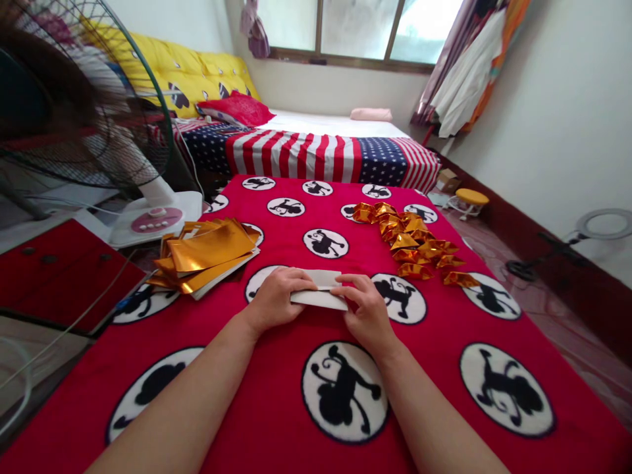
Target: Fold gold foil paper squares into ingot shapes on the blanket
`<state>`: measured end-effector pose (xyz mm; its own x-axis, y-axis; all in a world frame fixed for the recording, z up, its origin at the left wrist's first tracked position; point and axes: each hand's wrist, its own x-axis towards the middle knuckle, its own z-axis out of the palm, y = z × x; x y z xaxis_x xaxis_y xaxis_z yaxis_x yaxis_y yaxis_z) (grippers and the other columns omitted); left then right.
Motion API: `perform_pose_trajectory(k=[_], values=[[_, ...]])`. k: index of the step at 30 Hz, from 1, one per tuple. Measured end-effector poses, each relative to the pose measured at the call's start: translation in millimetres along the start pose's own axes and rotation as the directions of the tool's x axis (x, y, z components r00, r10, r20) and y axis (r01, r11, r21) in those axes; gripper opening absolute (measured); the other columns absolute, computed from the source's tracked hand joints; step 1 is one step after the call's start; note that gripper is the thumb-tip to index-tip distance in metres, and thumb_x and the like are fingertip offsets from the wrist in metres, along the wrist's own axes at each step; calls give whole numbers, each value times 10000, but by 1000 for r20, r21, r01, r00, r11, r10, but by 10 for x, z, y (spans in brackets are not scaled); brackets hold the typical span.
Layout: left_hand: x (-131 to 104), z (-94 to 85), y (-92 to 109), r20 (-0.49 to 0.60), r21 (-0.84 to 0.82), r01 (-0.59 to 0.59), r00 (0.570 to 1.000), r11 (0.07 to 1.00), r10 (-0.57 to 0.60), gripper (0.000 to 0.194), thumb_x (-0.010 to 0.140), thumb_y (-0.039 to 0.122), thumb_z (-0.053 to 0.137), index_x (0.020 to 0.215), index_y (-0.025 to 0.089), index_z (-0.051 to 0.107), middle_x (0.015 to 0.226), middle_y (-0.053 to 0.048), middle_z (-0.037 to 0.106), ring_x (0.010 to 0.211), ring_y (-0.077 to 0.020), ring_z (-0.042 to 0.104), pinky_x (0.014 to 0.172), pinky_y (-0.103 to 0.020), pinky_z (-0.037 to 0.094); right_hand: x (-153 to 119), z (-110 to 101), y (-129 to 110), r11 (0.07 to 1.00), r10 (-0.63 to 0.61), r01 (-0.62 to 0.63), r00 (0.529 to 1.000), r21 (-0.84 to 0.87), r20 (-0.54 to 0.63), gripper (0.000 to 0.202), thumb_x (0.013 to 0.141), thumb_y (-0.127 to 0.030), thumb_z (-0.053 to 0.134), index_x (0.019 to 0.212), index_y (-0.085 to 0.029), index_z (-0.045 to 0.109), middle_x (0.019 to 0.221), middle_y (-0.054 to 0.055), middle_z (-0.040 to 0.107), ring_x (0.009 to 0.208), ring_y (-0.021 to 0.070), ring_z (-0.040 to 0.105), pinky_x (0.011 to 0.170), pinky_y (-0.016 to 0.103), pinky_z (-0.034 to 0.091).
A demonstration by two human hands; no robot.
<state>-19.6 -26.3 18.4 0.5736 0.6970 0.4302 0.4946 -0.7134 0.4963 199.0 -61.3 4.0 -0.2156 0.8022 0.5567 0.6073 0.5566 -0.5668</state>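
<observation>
A sheet of paper (320, 299), white side showing and creased lengthwise, is held low over the red cloth between my two hands. My left hand (279, 296) pinches its left end, fingers curled over the top. At the right end my right hand (363, 304) grips the same sheet, thumb below and fingers above. To the left lies a loose stack of gold foil paper (212, 247) with white backs. Several folded gold foil pieces (405, 242), boat-like in shape, are heaped toward the right.
The red cloth (276, 408) with monkey prints covers the surface before me. A fan (158, 191) stands at the left beside a red box (64, 270). Beyond is a bed with a striped, starred cover (296, 151). A yellow stool (471, 197) stands on the floor at right.
</observation>
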Motion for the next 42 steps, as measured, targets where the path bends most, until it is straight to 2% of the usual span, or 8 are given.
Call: perform_pose_trajectory(k=[5,11,16,22,26,34,38,42], values=[[8,8,-39,31,128,-15,999,992,11,460,694,-21,538,1026,230,732,1018,-29,730,937,-206,639,857,-359,442,-2,1,-32,1000,-8,7,999,19,34,381,686,39,562,891,-239,722,1035,51,675,990,227,580,886,390,496],[24,43,-48,-29,251,12,1000,968,-5,247,797,98,594,945,224,748,963,-48,712,887,-206,614,783,-340,446,-14,6,-73,998,-60,60,997,12,51,372,750,14,539,946,-244,723,1019,48,680,961,212,581,853,363,503],[8,20,-12,5,268,44,999,962,-47,294,772,80,591,960,240,751,966,-38,703,877,-193,620,781,-319,456,-24,28,-63,999,-49,50,996,-5,77,323,767,-2,561,892,-240,739,959,40,703,912,206,593,813,346,511],[21,54,-12,-53,314,123,992,941,-112,238,788,179,633,976,258,755,964,-33,742,873,-217,655,809,-343,458,-6,21,-41,1000,4,-5,1000,-31,-18,220,862,-109,581,921,-246,741,953,39,719,898,204,604,809,350,508],[24,69,-18,-55,304,165,986,938,-156,249,757,150,631,936,257,766,946,-32,755,841,-219,676,760,-320,478,-14,13,-36,1000,6,-5,1000,-27,16,271,822,-50,575,900,-246,745,966,34,723,907,206,609,814,351,508],[18,-4,88,-42,178,219,976,959,-215,165,771,292,660,890,262,770,906,-40,764,838,-214,696,756,-290,496,-17,-14,-68,986,107,-114,992,120,62,148,871,-192,604,888,-246,740,950,41,734,909,203,642,857,358,500],[18,-8,-8,-44,-65,272,960,960,-275,197,811,346,639,897,236,778,953,-40,768,877,-204,697,787,-265,497,-2,-10,-59,962,211,-215,977,169,42,158,892,-224,578,876,-237,735,905,49,731,868,204,651,815,339,500],[22,-34,-108,39,-306,395,914,866,-404,328,847,427,584,781,164,769,850,-33,759,782,-177,679,701,-222,493,-4,9,-34,945,261,-261,965,196,24,139,885,-255,593,829,-222,715,860,38,717,824,192,638,776,312,484]])
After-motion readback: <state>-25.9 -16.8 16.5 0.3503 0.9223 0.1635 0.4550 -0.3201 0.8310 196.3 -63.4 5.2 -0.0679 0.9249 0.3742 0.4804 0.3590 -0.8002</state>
